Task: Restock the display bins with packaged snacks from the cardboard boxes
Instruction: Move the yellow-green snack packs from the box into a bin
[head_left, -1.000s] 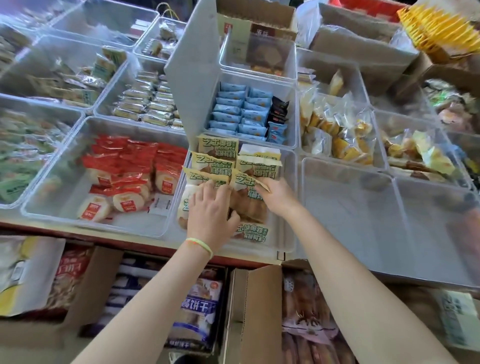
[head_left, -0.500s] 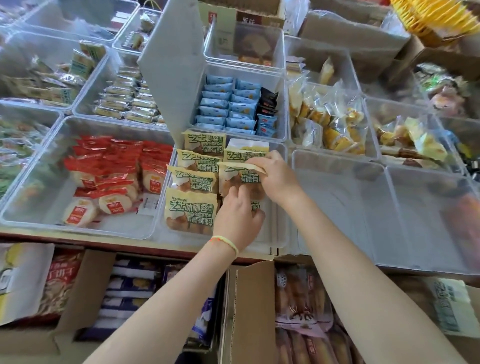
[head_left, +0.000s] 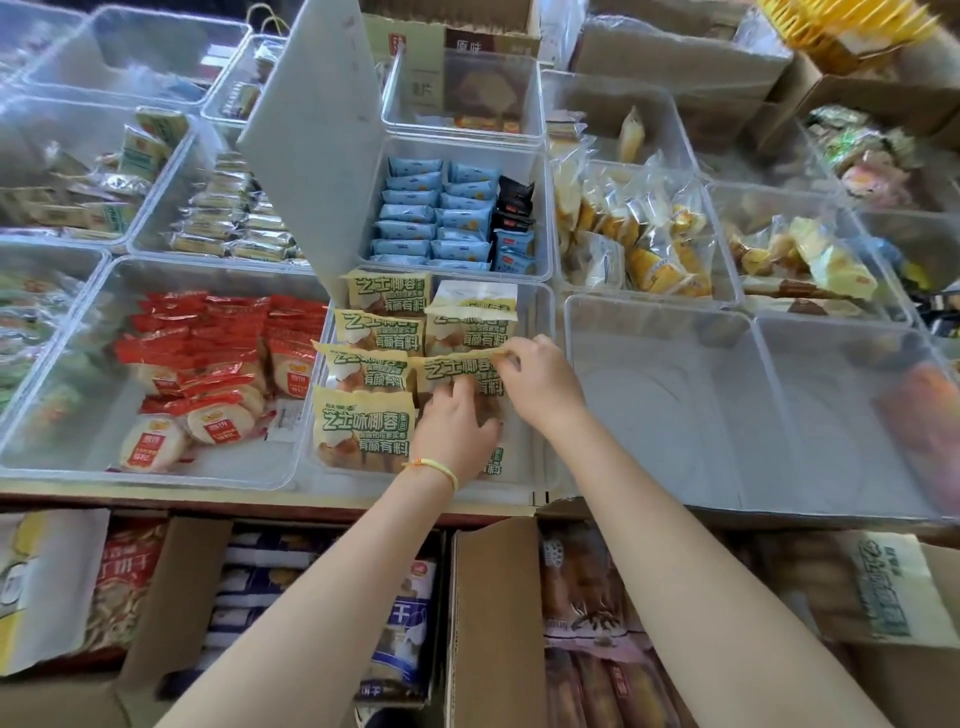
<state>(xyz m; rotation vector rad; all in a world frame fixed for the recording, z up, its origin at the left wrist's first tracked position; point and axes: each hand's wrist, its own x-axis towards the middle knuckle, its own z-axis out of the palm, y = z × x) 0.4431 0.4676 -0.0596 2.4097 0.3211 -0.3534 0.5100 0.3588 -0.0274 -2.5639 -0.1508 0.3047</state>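
Note:
A clear display bin in the middle of the front row holds several yellow bread packs with green lettering, laid in two overlapping columns. My right hand pinches the top edge of one yellow pack in the right column. My left hand lies on the packs just below it, fingers spread over the same pack, and hides the one beneath. Open cardboard boxes with bagged snacks stand below the shelf edge.
A bin of red-wrapped round cakes sits to the left and an empty clear bin to the right. Behind are blue packets and yellow cakes. A raised lid stands behind the left column.
My left hand shifted from the left column to the right one, uncovering the front left pack. My right hand slid back along the right column with a pack's edge.

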